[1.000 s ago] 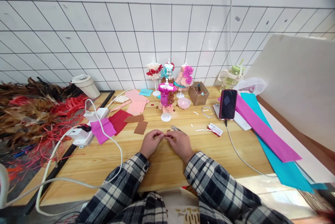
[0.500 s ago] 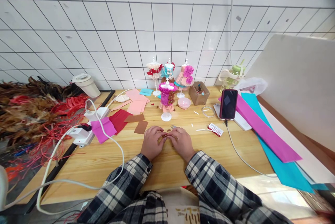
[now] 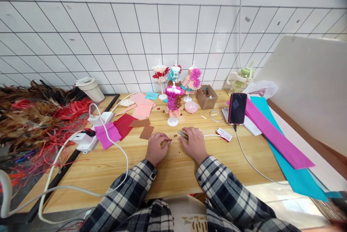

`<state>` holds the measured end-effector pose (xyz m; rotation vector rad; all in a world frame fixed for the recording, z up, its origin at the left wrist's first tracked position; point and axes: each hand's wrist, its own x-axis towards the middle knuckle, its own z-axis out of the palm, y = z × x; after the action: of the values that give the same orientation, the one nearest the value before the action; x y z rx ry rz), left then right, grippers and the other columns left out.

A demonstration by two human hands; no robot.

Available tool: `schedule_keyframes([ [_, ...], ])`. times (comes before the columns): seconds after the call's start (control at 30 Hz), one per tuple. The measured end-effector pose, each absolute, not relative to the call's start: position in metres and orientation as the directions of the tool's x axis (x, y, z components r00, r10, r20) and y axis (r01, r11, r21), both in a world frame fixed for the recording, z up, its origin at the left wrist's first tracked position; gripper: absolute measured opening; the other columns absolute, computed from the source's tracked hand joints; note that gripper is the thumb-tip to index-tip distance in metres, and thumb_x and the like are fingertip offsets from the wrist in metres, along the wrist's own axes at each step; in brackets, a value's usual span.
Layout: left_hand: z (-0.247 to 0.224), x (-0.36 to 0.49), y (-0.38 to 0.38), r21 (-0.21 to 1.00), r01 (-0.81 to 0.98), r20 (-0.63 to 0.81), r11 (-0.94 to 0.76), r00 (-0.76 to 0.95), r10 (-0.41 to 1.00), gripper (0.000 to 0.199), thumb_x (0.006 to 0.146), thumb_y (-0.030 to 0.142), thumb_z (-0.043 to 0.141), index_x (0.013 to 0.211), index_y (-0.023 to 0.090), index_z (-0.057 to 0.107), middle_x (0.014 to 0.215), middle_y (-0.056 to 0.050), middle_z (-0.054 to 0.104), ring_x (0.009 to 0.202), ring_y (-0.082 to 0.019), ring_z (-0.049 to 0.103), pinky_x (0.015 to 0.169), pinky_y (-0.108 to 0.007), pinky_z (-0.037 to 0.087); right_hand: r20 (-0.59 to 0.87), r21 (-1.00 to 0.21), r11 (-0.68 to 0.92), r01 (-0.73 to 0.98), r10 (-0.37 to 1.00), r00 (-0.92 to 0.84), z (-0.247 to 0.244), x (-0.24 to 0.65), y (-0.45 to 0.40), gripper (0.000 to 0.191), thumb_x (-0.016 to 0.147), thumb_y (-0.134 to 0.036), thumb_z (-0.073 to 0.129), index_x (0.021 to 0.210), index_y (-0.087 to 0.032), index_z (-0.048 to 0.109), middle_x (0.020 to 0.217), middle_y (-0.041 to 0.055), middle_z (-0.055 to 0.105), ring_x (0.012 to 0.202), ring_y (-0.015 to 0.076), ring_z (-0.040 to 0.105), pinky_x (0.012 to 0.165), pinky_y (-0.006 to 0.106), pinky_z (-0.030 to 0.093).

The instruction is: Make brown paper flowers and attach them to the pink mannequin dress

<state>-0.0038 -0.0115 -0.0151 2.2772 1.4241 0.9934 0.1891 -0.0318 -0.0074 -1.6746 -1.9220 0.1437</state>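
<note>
My left hand [image 3: 157,148] rests on the wooden table, thumb and forefinger pinched on a tiny brown piece [image 3: 170,140]. To its right, my right hand [image 3: 194,144] lies over small metal scissors or tweezers [image 3: 183,134], whose pointed end shows past the fingers. Small brown scraps [image 3: 175,136] lie between the hands. Just beyond them stands a mini dress form [image 3: 173,100] with a magenta, brown and peach paper dress on a round white base. Brown paper squares [image 3: 146,132] are near my left hand.
Several more dressed forms [image 3: 161,74] stand behind, beside a pink bowl [image 3: 191,107] and a cardboard box [image 3: 206,97]. A phone [image 3: 237,108] and long paper strips [image 3: 279,134] lie right. On the left are a power strip [image 3: 84,141], cables, coloured paper and a cup [image 3: 90,89].
My hands have moved apart. The right one has shifted right and come over the metal tool; the left keeps its pinch nearly in place.
</note>
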Motion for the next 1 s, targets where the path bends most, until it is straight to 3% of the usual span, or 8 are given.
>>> schedule_keyframes([
  [0.1,-0.022,-0.007,-0.006,0.655,0.622,0.38,-0.43,0.221,0.898,0.01,0.079,0.024,0.059,0.077,0.019,0.067,0.085,-0.005,0.065,0.086,-0.02,0.058,0.083,-0.037,0.044,0.279,-0.374,0.076,0.924,0.96,0.034,-0.015,0.197,-0.029,0.026,0.083,-0.041,0.056,0.098,-0.02,0.06,0.099,0.0088,0.058,0.097,0.0242,0.047,0.084,0.037,0.033],
  [0.3,-0.026,-0.009,-0.004,0.683,0.605,0.348,-0.41,0.223,0.91,0.01,0.079,0.025,0.059,0.078,0.02,0.067,0.084,-0.005,0.067,0.086,-0.021,0.059,0.082,-0.037,0.045,0.254,-0.392,0.082,0.916,0.967,0.022,-0.026,0.198,-0.023,0.009,0.084,-0.028,0.054,0.086,-0.019,0.054,0.089,0.0063,0.059,0.09,0.021,0.05,0.08,0.032,0.034],
  [0.47,-0.025,-0.009,-0.003,0.703,0.589,0.338,-0.398,0.214,0.916,0.009,0.078,0.026,0.06,0.075,0.02,0.066,0.082,-0.005,0.067,0.084,-0.021,0.059,0.081,-0.037,0.045,0.193,-0.498,0.062,0.865,0.98,0.041,-0.024,0.191,-0.028,0.016,0.093,-0.023,0.033,0.1,-0.017,0.046,0.078,0.0046,0.062,0.07,0.0176,0.057,0.063,0.027,0.035],
  [0.57,-0.023,-0.009,-0.003,0.747,0.54,0.336,-0.388,0.197,0.921,0.01,0.078,0.027,0.06,0.075,0.019,0.065,0.081,-0.005,0.066,0.083,-0.02,0.06,0.08,-0.036,0.046,0.145,-0.562,0.121,0.818,0.988,-0.046,-0.02,0.184,-0.037,0.02,0.093,-0.031,0.038,0.107,-0.018,0.044,0.072,0.001,0.063,0.061,0.0173,0.058,0.058,0.026,0.034],
  [0.77,-0.019,-0.009,-0.004,0.791,0.476,0.335,-0.384,0.189,0.923,0.013,0.08,0.03,0.059,0.077,0.019,0.064,0.082,-0.005,0.066,0.084,-0.02,0.06,0.08,-0.034,0.047,0.262,-0.66,0.317,0.681,0.947,-0.187,-0.012,0.174,-0.046,0.029,0.096,-0.035,0.028,0.11,-0.019,0.049,0.103,0.0068,0.065,0.093,0.0174,0.06,0.077,0.027,0.041],
  [1.0,-0.018,-0.007,-0.005,0.776,0.488,0.337,-0.401,0.218,0.916,0.013,0.081,0.031,0.058,0.078,0.019,0.065,0.082,-0.005,0.067,0.085,-0.02,0.06,0.082,-0.036,0.047,0.122,-0.588,0.286,0.756,0.956,-0.267,-0.011,0.171,-0.046,0.031,0.098,-0.035,0.022,0.109,-0.019,0.046,0.097,0.0057,0.066,0.083,0.0164,0.063,0.068,0.026,0.039],
])
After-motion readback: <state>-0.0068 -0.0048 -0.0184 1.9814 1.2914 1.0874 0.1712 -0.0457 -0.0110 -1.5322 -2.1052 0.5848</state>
